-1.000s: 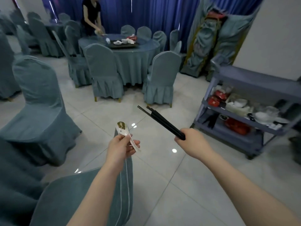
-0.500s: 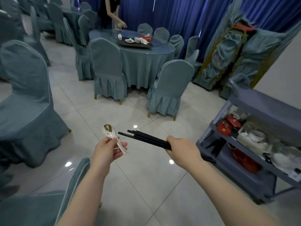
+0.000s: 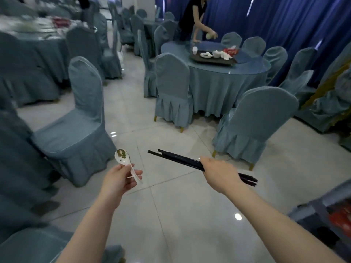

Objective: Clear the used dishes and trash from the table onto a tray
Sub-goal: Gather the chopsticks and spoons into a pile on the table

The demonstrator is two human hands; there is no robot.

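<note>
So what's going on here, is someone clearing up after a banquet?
Looks like it. The person wearing the camera stands among covered chairs, the left hand holding a soiled white ceramic soup spoon and the right hand gripping a bundle of black chopsticks. Ahead, a dark tray of used dishes sits on a round blue-clothed table, where another person is working.

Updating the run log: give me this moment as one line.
left hand: holds soiled spoon | right hand: grips black chopsticks | tray: on far table, not reached

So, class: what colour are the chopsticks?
Black; the chopsticks show best in the head view, gripped by the right hand.
</note>
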